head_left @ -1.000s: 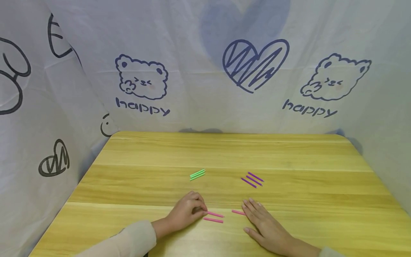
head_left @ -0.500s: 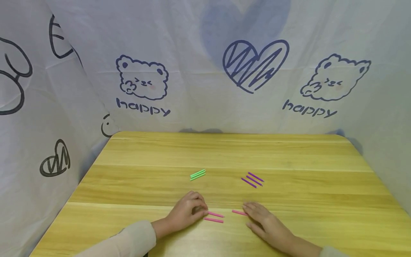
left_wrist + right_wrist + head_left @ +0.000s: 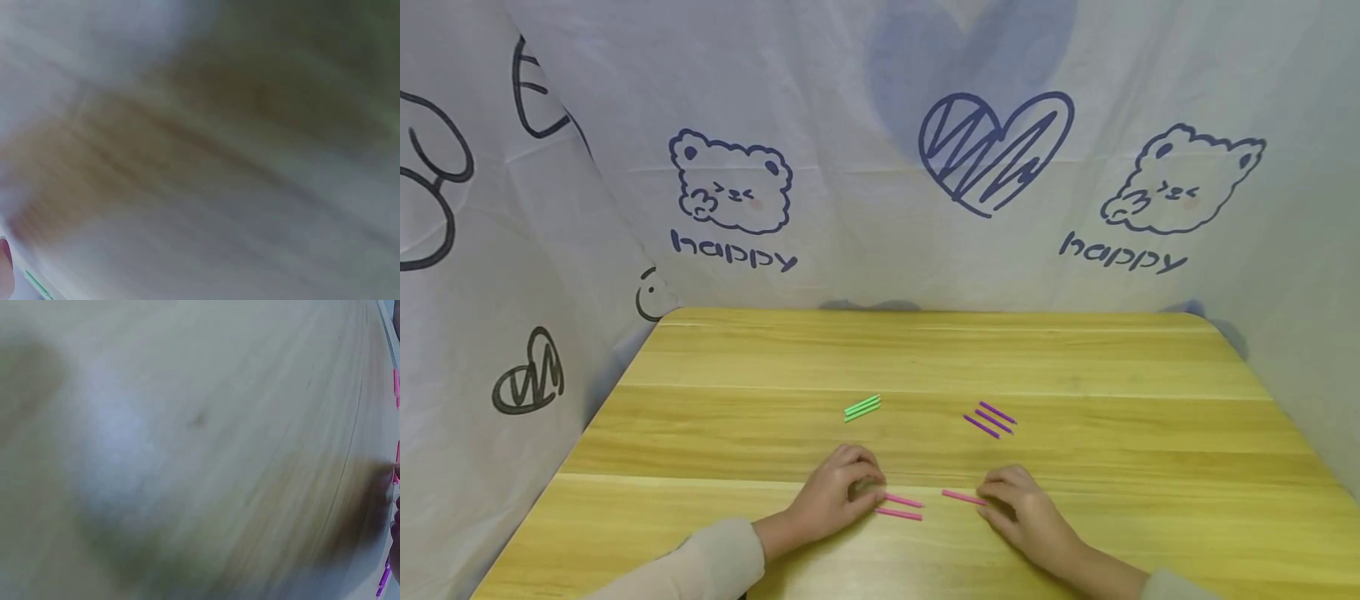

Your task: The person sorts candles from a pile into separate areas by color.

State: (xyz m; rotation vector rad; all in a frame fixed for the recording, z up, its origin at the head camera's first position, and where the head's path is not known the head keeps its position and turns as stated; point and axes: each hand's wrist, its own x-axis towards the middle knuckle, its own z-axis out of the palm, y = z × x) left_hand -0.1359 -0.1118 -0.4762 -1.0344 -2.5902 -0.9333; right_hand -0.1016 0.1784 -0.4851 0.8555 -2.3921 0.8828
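In the head view, my left hand [image 3: 838, 492] has thumb and forefinger pinched at the left end of a thin pink stick [image 3: 906, 502]. A second pink stick [image 3: 898, 515] lies just below it, nearly parallel. To the right, my right hand [image 3: 1030, 521] pinches the right end of a third pink stick [image 3: 961, 497], whose left part shows. Both hands are low over the wooden table [image 3: 737, 433]. The left wrist view catches only a fingertip [image 3: 5, 275] at its edge; in the right wrist view, fingers [image 3: 395, 534] show at the right edge.
Beyond my left hand, several thin green sticks [image 3: 862, 407] lie side by side. Three purple sticks [image 3: 994, 422] lie slanted beyond my right hand. White cloth [image 3: 857, 233] with blue drawings hangs behind the table's far edge and along its sides.
My right hand has gone from lying flat with straight fingers over the pink stick to curled fingers at its right end. My left hand has hardly moved.
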